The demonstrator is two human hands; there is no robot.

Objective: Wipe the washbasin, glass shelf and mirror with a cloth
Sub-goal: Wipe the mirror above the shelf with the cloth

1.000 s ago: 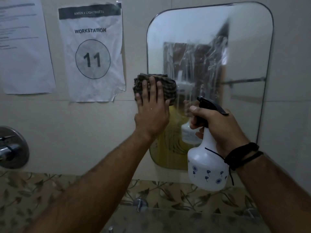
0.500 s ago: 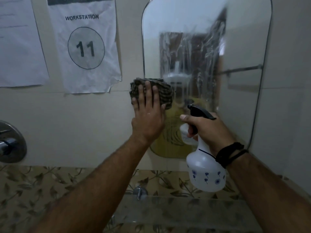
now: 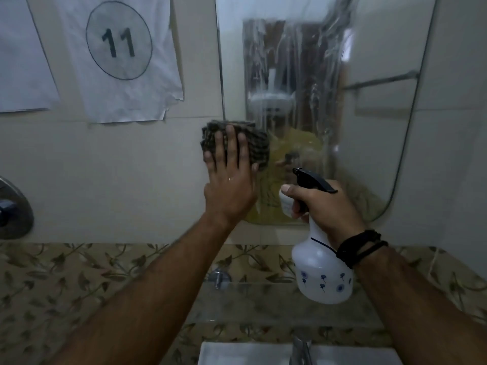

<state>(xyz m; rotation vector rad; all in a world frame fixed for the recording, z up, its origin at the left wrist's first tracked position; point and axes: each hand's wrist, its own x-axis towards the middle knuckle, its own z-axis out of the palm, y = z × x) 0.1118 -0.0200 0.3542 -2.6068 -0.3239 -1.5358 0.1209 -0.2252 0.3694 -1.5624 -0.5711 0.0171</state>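
Observation:
My left hand presses a folded dark checked cloth flat against the lower left edge of the wall mirror, fingers straight. Wet streaks run down the mirror's middle. My right hand grips the neck of a white spray bottle with a black trigger head, held in front of the mirror's lower part. Below the hands, the glass shelf juts from the wall. The white washbasin shows at the bottom edge.
A chrome tap rises at the basin's back. A paper sign with the number 11 and another sheet hang left of the mirror. A round chrome wall valve sits at far left. Leaf-patterned tiles line the wall below.
The view has tilted down, bringing the shelf, basin and tap into sight. My left hand slid the cloth lower along the mirror's left edge. My right hand with the bottle stayed beside it.

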